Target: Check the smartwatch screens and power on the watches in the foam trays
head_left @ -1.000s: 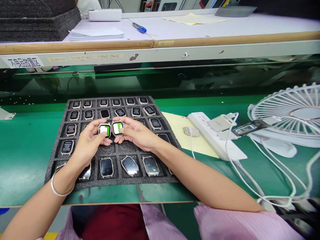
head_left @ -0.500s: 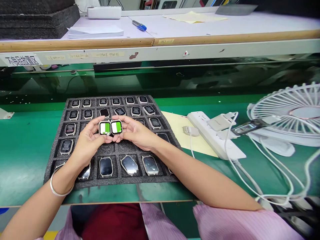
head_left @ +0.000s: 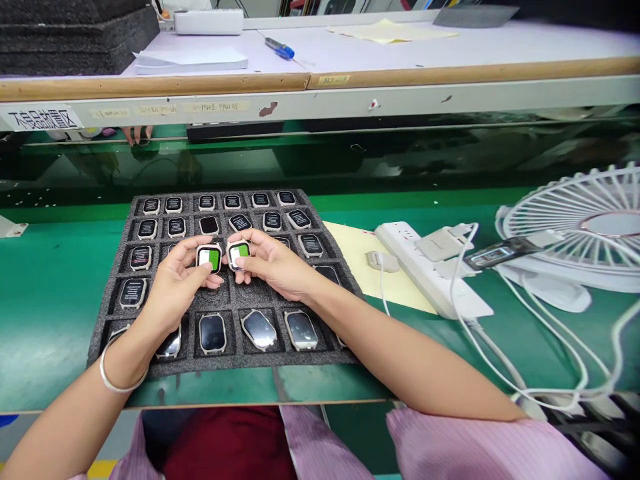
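Observation:
My left hand (head_left: 173,288) grips a smartwatch body (head_left: 209,257) whose screen glows green and white, thumb resting on its face. My right hand (head_left: 273,264) holds a second lit smartwatch body (head_left: 239,254) right beside it, thumb on its screen. Both hands hover over the middle of a dark foam tray (head_left: 227,363) on the green bench. The tray holds several more watch bodies in pockets, such as the dark-screened one (head_left: 213,333) in the near row. A silver bangle (head_left: 116,380) circles my left wrist.
A white power strip (head_left: 430,280) with chargers and white cables lies right of the tray on a yellow sheet (head_left: 360,260). A white fan (head_left: 575,230) lies at far right. A raised shelf (head_left: 320,83) carries paper and a blue pen (head_left: 279,49).
The green areas on both watch screens have shifted under my thumbs. The right watch has tilted slightly and moved a little to the right. Both hands stay over the tray.

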`<state>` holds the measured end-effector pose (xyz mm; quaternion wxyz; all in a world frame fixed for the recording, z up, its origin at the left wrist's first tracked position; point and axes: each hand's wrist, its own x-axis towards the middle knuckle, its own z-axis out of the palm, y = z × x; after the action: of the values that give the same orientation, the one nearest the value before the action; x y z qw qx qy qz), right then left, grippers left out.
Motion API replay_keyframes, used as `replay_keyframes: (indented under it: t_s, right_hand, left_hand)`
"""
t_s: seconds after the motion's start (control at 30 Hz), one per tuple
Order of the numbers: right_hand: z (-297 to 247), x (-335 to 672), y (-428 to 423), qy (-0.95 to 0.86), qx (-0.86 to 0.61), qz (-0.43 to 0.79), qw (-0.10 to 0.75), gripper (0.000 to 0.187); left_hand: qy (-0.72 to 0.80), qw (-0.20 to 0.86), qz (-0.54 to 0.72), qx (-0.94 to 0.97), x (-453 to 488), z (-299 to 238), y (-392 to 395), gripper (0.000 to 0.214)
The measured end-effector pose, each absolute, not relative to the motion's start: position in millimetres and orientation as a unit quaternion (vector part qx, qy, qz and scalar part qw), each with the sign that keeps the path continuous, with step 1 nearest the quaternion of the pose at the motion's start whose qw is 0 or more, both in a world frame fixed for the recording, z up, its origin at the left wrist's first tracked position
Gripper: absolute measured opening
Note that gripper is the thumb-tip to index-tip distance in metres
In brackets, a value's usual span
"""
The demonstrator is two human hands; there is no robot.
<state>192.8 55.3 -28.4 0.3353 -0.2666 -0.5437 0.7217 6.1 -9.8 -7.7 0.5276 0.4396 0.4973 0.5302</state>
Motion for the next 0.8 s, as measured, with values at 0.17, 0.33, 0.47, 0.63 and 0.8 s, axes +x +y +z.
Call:
replay_keyframes:
  t_s: [0.17,0.33,0.47,0.63,0.8]
  right_hand:
    - [-27.8,192.9,54.3,-0.547,-0.264,0.716,0.344,0.044]
    - [-26.0,192.2,53.5,-0.544,-0.268,0.714,0.350,0.049]
    - [-26.0,192.2,54.1,-0.552,-0.280,0.708,0.341,0.029]
    - [-28.2,192.4,55.1,-0.556,-0.280,0.700,0.349,0.038]
    - [-27.9,192.4,53.7,-0.544,-0.259,0.713,0.359,0.045]
  left_hand:
    - [0.485,0.532,0.538,0.438,6.5,-9.4,-7.7,0.054]
    - [0.492,0.533,0.543,0.424,8.3,-5.8,-7.9,0.058]
    - [0.510,0.520,0.537,0.425,7.8,-4.8,-9.6,0.041]
    - [0.505,0.514,0.548,0.424,6.3,-6.7,-9.6,0.042]
    - [0.488,0.534,0.540,0.430,6.2,-8.1,-8.9,0.053]
